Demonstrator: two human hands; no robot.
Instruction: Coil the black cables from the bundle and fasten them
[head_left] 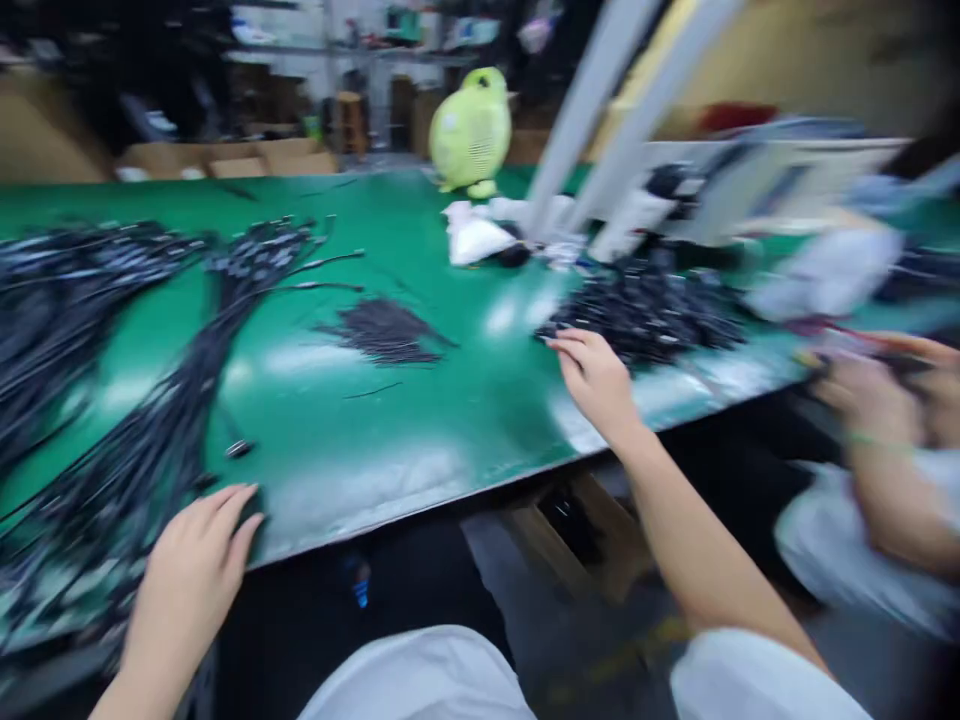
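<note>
Far left: a loose black cable bundle (67, 300) lay on the green bench (420, 440). Next to it, a second black cable bundle (169, 400) ran diagonally, connector ends fanned out at the far end; a single metal-tipped connector (238, 449) sat just beside. Left hand (196, 552) was at the near bench edge by that bundle, grip apart, thumb off the fingers; couldn't tell if it touched a cable. Mid-bench: a small pile of thin black strips (394, 332), one stray strip (373, 391) nearer. Behind, a lime-green bird-shaped unit (471, 135). Right hand (598, 380) reached to the left edge of a heaped black cable pile (667, 310), fingertips at it; couldn't tell if clamped on anything. Far right: a co-worker's hands (874, 395), blurred.
</note>
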